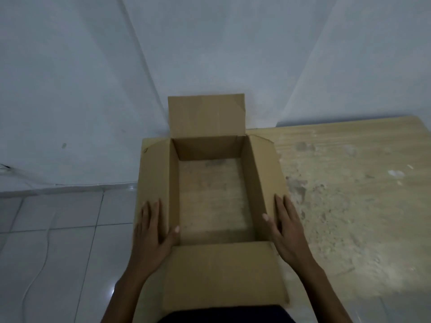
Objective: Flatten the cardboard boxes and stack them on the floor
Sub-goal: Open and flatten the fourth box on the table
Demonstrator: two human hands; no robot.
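Note:
One brown cardboard box (221, 271) stands open in front of me on a worn wooden board. It has no bottom closed: the board's surface shows through its middle. The far flap stands upright against the wall, the near flap lies toward me, and both side flaps spread outward. My left hand (152, 231) rests flat on the left side flap, thumb hooked over the inner edge. My right hand (285, 226) lies flat on the right side flap, thumb over that wall's inner edge.
The scuffed wooden board (349, 194) stretches to the right. White floor tiles (58, 241) lie to the left, with a thin white cable (45, 259) trailing across them. A white wall corner (149, 78) rises directly behind the box.

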